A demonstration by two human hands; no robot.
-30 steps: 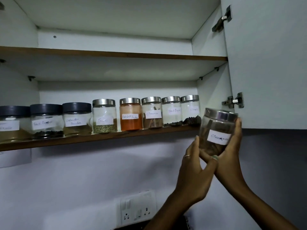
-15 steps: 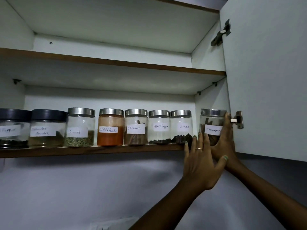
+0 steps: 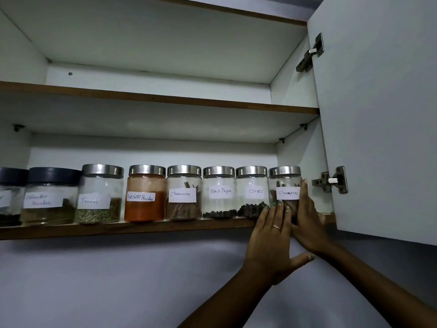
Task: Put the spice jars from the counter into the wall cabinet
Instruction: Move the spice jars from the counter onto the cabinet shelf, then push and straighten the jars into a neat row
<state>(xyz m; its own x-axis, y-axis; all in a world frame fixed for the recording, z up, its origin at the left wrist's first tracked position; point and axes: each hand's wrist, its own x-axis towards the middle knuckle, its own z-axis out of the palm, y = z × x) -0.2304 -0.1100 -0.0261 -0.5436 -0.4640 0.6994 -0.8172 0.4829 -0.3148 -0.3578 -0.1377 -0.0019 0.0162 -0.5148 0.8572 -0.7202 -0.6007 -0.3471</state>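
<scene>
White wall cabinet (image 3: 165, 67) with brown-edged shelves, door (image 3: 378, 114) swung open on the right, two metal hinges showing on its inner edge. Plain pale wall below it.

The lower shelf (image 3: 132, 227) carries a full row of glass spice jars, sitting side by side right along the front edge. From the left: a couple of dark-lidded ones, one cut off by the frame and one with a label too faint to read properly (image 3: 50, 197). Then the steel-lidded lot: Fennel (image 3: 100, 194), Red Chilli Powder (image 3: 145, 192), Cinnamon (image 3: 184, 192), Black Pepper (image 3: 219, 192), Cloves (image 3: 252, 191). Last in line at the right end is a second Cinnamon jar (image 3: 285, 185), upright on the shelf, just beside the Cloves jar and near the cabinet's side wall.

Both hands are up at that last jar. The left hand (image 3: 272, 235) is spread flat with straight fingers, fingertips against the lower front of the jar, thumb sticking out to the side, a ring on one finger. The right hand (image 3: 307, 223) lies along the jar's right side, fingers straight and pointing up, touching the glass rather than wrapped round it.
</scene>
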